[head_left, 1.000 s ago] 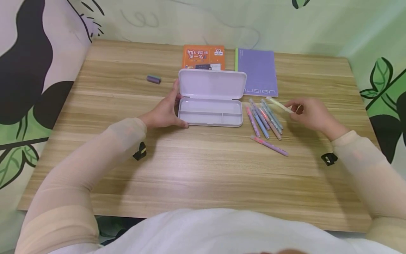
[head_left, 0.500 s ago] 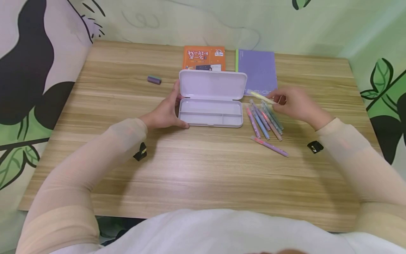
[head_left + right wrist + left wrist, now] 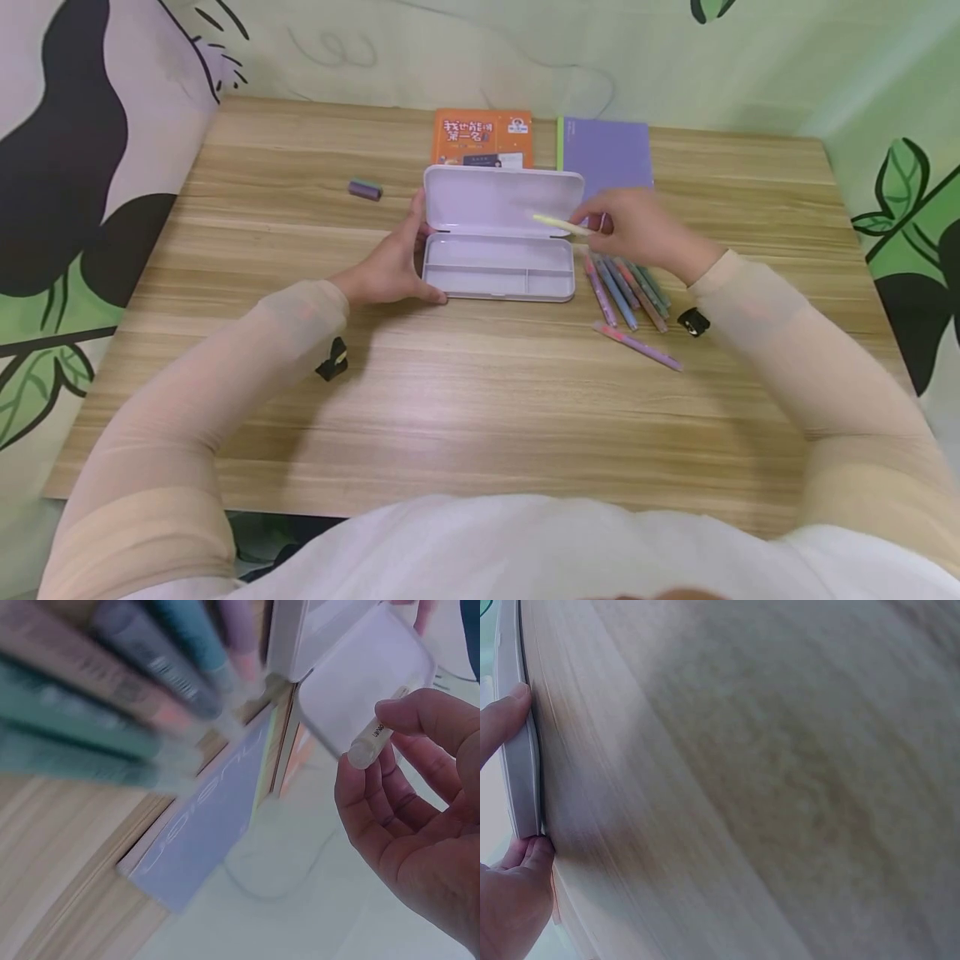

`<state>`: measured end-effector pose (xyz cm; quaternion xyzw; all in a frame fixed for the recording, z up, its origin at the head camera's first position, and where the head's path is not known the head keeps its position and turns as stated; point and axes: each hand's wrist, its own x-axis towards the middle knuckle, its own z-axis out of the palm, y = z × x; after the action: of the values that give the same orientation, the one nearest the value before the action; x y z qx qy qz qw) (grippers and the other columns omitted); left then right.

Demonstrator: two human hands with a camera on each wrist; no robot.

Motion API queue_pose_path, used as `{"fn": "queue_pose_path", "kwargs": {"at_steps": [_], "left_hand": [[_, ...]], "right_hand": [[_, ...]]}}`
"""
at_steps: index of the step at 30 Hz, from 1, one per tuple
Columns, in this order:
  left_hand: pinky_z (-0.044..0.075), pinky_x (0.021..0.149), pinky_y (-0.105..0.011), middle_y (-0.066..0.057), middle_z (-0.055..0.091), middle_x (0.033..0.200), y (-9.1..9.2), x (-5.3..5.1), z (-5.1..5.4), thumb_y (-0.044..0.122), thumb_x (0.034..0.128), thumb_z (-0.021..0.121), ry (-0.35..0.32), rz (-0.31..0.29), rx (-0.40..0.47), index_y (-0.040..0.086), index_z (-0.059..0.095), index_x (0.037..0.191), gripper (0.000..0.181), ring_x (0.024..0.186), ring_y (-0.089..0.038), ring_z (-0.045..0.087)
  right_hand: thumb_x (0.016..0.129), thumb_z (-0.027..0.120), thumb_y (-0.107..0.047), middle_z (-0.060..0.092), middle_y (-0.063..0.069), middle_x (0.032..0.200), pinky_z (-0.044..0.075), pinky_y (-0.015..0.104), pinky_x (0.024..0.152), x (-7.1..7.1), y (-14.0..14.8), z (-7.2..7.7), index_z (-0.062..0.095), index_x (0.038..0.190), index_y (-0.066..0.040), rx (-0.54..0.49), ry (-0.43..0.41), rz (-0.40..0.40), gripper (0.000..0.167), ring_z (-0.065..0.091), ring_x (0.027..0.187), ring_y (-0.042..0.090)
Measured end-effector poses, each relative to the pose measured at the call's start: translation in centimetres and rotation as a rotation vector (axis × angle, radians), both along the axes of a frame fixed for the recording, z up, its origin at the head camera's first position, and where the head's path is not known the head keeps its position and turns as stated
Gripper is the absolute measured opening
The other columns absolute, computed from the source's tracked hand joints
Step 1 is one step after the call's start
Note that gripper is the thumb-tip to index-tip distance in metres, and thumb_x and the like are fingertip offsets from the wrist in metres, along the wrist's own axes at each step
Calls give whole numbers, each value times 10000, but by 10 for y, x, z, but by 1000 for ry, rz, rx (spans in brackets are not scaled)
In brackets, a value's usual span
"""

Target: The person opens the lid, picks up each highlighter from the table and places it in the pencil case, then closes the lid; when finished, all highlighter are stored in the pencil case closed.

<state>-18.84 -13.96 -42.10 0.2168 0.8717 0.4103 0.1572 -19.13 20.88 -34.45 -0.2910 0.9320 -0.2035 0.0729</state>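
Observation:
A white pencil case (image 3: 476, 252) lies open on the table, its lid raised at the back and its divided tray facing up. My left hand (image 3: 386, 265) grips the case's left end, thumb at the front corner and fingers behind. The left wrist view shows thumb and fingertips on the case's side wall (image 3: 522, 772). Between thumb and fingers, my right hand (image 3: 637, 227) pinches a pale yellow marker (image 3: 553, 222), held in front of the lid's right part. In the right wrist view the marker (image 3: 370, 744) points away towards the lid.
Several coloured markers (image 3: 621, 292) lie bunched right of the case, with a purple marker (image 3: 639, 347) apart in front. Behind the case are an orange book (image 3: 480, 137) and a purple notebook (image 3: 609, 154). A small purple-and-green object (image 3: 365, 190) sits at the left.
My right hand has carried the yellow marker leftwards, from above the right of the marker bunch to the case's lid. My left hand and the case have stayed in place.

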Motion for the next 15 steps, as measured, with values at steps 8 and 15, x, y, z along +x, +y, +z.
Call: {"fn": "queue_pose_path", "kwargs": {"at_steps": [8,15], "left_hand": [[319,1168,-361,-144,409,1278,0,-1,-2,176,578,941,4,0,15,271,-242,1508,1507,1227,-244,435],[318,1169,-364,-148,414,1267,0,-2,-2,161,580,940,10,-4,27,261,-233,1512,1501,1228,-251,439]], "right_hand": [[831,634,-29,662,91,878,482,349,715,-9,-31,-7,712,1096,-60,19,-48,62,278,586,777,223],[807,631,-5,668,92,839,489,348,719,-14,-56,-16,727,1046,-46,21,-58,116,261,584,776,237]]}}
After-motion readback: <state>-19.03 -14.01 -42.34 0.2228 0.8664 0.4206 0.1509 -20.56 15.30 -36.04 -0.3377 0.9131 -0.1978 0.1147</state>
